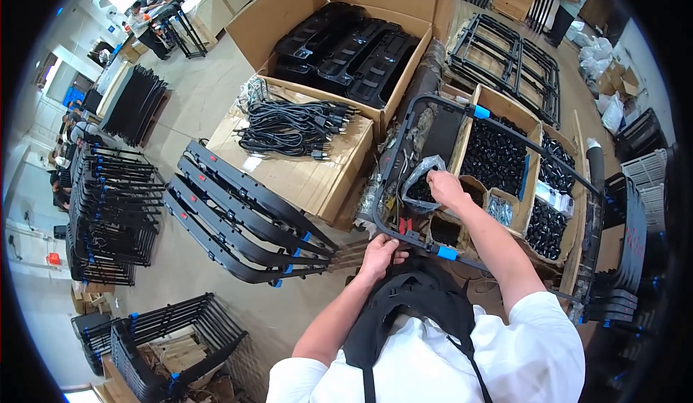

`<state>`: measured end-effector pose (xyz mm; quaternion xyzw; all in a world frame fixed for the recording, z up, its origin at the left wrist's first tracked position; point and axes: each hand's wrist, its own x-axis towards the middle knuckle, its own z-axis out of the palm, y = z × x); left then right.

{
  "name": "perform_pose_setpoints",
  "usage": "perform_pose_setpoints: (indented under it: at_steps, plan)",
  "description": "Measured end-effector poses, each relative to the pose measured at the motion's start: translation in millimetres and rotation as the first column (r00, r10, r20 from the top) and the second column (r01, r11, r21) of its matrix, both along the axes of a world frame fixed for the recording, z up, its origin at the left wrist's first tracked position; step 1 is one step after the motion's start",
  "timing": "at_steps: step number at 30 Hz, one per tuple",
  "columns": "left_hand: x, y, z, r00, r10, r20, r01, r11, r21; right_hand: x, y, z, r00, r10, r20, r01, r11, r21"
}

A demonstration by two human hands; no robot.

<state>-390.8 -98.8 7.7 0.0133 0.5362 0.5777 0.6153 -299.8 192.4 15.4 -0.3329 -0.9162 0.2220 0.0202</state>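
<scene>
A black tubular frame (393, 165) with blue wraps lies in front of me, across the part boxes. My left hand (377, 256) is closed just below its near left corner, fingertips pressed together; what they hold, if anything, is hidden. My right hand (446, 188) reaches inside the frame to a clear plastic bag (426, 168) of small dark parts. Its fingers are bent together at the bag's edge, their tips partly hidden. A red clamp-like piece (406, 227) sits by the frame's near bar.
Boxes of small black parts (494, 157) and a small box of screws (499, 209) stand right of the bag. Power cords (292, 128) lie on a carton (332, 186). Behind is an open carton of black panels (346, 56). Curved black frames (238, 215) stand stacked at left.
</scene>
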Motion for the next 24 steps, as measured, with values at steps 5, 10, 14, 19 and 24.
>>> perform_pose_setpoints:
  at_steps: [5,10,14,19,24]
  plan:
    - [-2.6,1.8,-1.7,1.000,-0.019,0.022,0.018,1.000,0.020,-4.1,17.8,-9.2,0.997,-0.075,-0.007,0.072,0.974,-0.214]
    - [-6.7,-1.2,-0.5,0.999,-0.037,-0.005,0.037,0.999,-0.007,-22.5,9.7,21.0,0.953,-0.286,0.099,0.294,0.798,-0.526]
    - [-6.6,-1.7,1.9,0.999,-0.040,0.000,0.040,0.999,-0.006,-25.5,8.8,17.4,0.930,-0.330,0.164,0.357,0.697,-0.621]
    - [-5.2,0.0,3.5,0.999,-0.041,0.003,0.041,0.999,-0.005,-25.6,17.9,-11.9,0.930,-0.344,0.126,0.333,0.648,-0.685]
    - [-5.4,-2.0,-1.6,1.000,-0.020,0.004,0.020,1.000,-0.011,-29.2,14.2,-31.6,0.930,-0.362,0.065,0.300,0.644,-0.704]
